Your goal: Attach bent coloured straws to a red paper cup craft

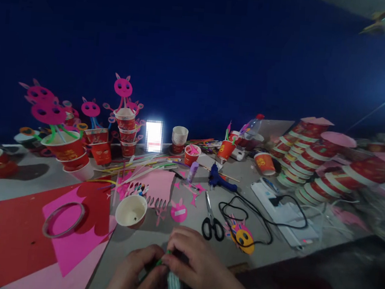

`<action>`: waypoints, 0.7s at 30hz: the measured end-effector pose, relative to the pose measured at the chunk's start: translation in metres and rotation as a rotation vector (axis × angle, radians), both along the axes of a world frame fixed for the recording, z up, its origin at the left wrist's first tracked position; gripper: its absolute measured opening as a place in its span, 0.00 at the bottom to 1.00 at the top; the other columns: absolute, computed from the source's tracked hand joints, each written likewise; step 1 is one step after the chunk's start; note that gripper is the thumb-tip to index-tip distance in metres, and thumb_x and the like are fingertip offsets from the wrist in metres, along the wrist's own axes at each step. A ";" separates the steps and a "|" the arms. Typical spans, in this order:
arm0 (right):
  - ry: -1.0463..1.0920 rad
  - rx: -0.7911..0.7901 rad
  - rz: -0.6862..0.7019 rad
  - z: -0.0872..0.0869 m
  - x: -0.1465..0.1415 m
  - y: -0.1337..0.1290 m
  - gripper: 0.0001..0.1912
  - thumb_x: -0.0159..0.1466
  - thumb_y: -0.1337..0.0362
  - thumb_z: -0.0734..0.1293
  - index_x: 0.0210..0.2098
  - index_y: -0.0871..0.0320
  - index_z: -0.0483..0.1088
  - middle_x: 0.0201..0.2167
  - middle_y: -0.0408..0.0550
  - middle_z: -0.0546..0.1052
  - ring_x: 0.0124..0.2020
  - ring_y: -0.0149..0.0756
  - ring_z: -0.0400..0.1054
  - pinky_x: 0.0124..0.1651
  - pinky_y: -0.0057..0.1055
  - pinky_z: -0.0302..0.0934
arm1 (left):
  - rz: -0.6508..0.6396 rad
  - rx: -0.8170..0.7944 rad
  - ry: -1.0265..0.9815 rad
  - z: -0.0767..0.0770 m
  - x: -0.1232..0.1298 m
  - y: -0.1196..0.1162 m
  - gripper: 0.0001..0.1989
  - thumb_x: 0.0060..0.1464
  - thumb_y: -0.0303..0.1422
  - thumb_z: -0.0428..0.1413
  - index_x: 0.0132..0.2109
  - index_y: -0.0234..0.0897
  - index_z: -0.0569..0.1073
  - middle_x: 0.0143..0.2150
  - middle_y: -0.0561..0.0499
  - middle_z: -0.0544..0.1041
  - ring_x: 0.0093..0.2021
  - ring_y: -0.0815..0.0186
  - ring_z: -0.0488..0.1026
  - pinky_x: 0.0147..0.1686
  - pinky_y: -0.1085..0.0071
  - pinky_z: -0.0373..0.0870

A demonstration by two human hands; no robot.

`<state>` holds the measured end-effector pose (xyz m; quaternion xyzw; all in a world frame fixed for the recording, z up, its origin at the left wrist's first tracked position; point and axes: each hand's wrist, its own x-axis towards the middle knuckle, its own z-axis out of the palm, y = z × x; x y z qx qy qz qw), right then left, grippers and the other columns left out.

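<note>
Gray tabletop; green strip pinched in left grip, right grip.

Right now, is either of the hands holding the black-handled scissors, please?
No, the scissors lie on the table, apart from the left hand and right hand.
</note>
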<state>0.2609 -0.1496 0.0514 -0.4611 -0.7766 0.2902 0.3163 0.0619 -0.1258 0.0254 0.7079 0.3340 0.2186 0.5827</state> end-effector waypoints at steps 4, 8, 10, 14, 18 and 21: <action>0.094 -0.062 -0.080 -0.004 0.008 -0.008 0.20 0.69 0.45 0.60 0.38 0.55 0.68 0.35 0.45 0.71 0.38 0.37 0.66 0.40 0.30 0.59 | 0.042 0.086 0.007 0.002 -0.001 0.002 0.14 0.64 0.41 0.51 0.35 0.38 0.73 0.30 0.52 0.74 0.30 0.67 0.69 0.31 0.77 0.65; 0.223 -0.039 -0.194 -0.010 0.018 -0.020 0.19 0.68 0.45 0.63 0.45 0.54 0.68 0.40 0.48 0.71 0.41 0.40 0.67 0.43 0.32 0.62 | 0.185 0.055 -0.072 0.004 0.004 0.002 0.13 0.63 0.41 0.53 0.36 0.38 0.74 0.30 0.52 0.73 0.32 0.67 0.69 0.33 0.76 0.65; 0.213 -0.009 -0.210 -0.015 0.018 -0.025 0.19 0.65 0.48 0.67 0.47 0.54 0.67 0.43 0.49 0.71 0.44 0.42 0.67 0.46 0.33 0.63 | 0.248 -0.026 -0.145 0.002 0.008 0.001 0.13 0.63 0.42 0.54 0.38 0.38 0.74 0.29 0.53 0.72 0.30 0.67 0.69 0.32 0.76 0.66; 0.125 0.037 -0.225 -0.021 0.011 -0.026 0.13 0.65 0.59 0.69 0.47 0.54 0.68 0.47 0.50 0.71 0.49 0.43 0.68 0.50 0.33 0.63 | 0.310 -0.091 -0.226 -0.003 0.012 -0.002 0.12 0.62 0.42 0.55 0.38 0.38 0.75 0.31 0.53 0.71 0.31 0.68 0.68 0.32 0.75 0.67; 0.078 0.074 -0.209 -0.017 0.008 -0.021 0.09 0.63 0.67 0.69 0.42 0.54 0.69 0.44 0.49 0.71 0.47 0.40 0.69 0.49 0.31 0.65 | 0.332 -0.092 -0.216 -0.009 0.012 -0.005 0.12 0.63 0.41 0.55 0.37 0.38 0.72 0.29 0.55 0.68 0.27 0.71 0.65 0.28 0.77 0.64; 0.027 0.102 -0.191 -0.013 0.010 -0.019 0.11 0.61 0.69 0.69 0.43 0.55 0.69 0.45 0.50 0.73 0.47 0.41 0.70 0.49 0.32 0.65 | 0.351 -0.065 -0.181 -0.013 0.011 -0.004 0.10 0.63 0.41 0.55 0.40 0.39 0.72 0.30 0.55 0.69 0.24 0.71 0.64 0.22 0.78 0.61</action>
